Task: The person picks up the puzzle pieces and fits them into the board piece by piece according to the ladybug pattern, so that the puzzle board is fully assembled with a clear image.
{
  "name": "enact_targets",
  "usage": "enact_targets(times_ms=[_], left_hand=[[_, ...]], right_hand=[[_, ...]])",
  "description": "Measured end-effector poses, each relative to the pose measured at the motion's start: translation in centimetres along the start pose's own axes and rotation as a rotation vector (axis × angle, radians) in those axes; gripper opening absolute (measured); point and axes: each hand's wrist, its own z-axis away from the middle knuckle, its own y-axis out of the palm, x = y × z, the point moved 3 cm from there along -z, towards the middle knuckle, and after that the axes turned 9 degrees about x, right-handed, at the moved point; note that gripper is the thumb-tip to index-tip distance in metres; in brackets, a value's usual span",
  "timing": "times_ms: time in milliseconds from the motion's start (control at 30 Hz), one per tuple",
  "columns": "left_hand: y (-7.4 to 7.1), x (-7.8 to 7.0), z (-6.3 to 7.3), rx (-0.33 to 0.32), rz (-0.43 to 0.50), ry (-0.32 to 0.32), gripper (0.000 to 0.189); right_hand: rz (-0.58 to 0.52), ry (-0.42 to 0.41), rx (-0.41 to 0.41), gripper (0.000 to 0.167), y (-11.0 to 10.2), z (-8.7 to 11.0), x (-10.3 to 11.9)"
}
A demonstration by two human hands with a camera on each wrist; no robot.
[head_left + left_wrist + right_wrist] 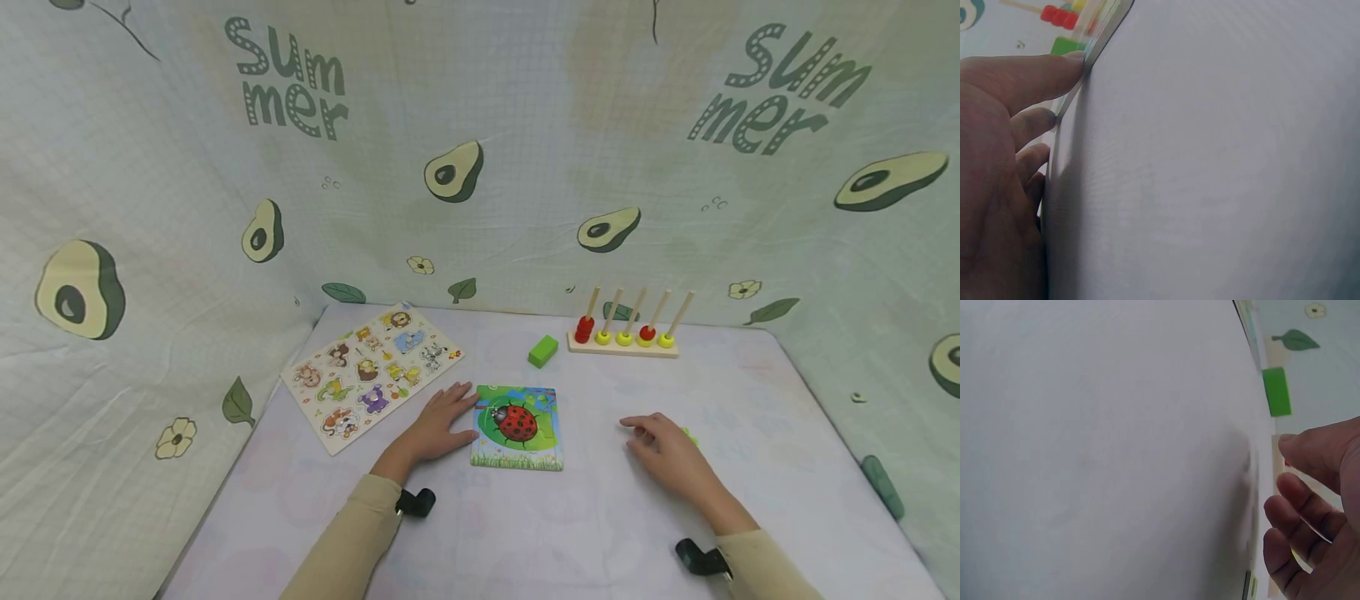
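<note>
A square ladybug jigsaw puzzle (517, 427) lies flat on the table. My left hand (438, 423) rests at its left side, the thumb and an extended finger touching the edge. In the left wrist view the thumb meets the board's side, and the picture face is seen too edge-on to read. To the right, apart from the puzzle, my right hand (667, 454) hovers over the tabletop with loosely bent fingers and nothing between them. A small bright green piece (691, 436) shows just behind that hand, mostly hidden by it.
An animal peg puzzle board (352, 433) lies slanted at the back left. A green block (543, 351) sits behind the ladybug puzzle. At the back stands a wooden bead counter (622, 350) with upright rods and red and yellow beads, close to the printed cloth wall.
</note>
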Motion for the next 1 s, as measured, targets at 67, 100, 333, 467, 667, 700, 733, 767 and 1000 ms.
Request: enact_targets(times_ms=[67, 100, 333, 467, 667, 700, 733, 767, 1000], left_hand=[[0.1, 0.1, -0.1, 0.0, -0.005, 0.0, 0.069], [0.1, 0.2, -0.1, -0.001, -0.008, 0.0, 0.069], [0.3, 0.5, -0.2, -0.008, -0.009, 0.009, 0.069], [0.2, 0.4, -0.2, -0.008, -0.006, 0.011, 0.069], [0.3, 0.5, -0.3, -0.001, -0.01, 0.004, 0.069], [0.3, 0.5, -0.3, -0.002, -0.01, 0.004, 0.07], [0.3, 0.5, -0.3, -0.003, -0.011, 0.006, 0.07], [0.3, 0.5, -0.3, -0.004, -0.01, 0.008, 0.07], [0.2, 0.3, -0.2, -0.003, -0.018, 0.0, 0.069]], right_hand=[[0.012, 0.03, -0.011, 0.033, -0.5, 0.5, -0.8], [0.019, 0.047, -0.016, 0.034, -0.7, 0.8, -1.2], [0.036, 0.189, -0.012, 0.041, -1.9, 2.2, -3.6], [0.044, 0.242, -0.024, 0.047, -2.4, 2.9, -4.7], [0.058, 0.286, -0.006, 0.056, -2.6, 3.2, -5.8], [0.06, 0.289, 0.0, 0.056, -2.6, 3.2, -5.9], [0.06, 0.293, 0.006, 0.056, -2.6, 3.1, -6.0], [0.062, 0.295, 0.012, 0.057, -2.6, 3.1, -6.0], [0.051, 0.337, 0.032, 0.063, -2.7, 2.7, -6.1]])
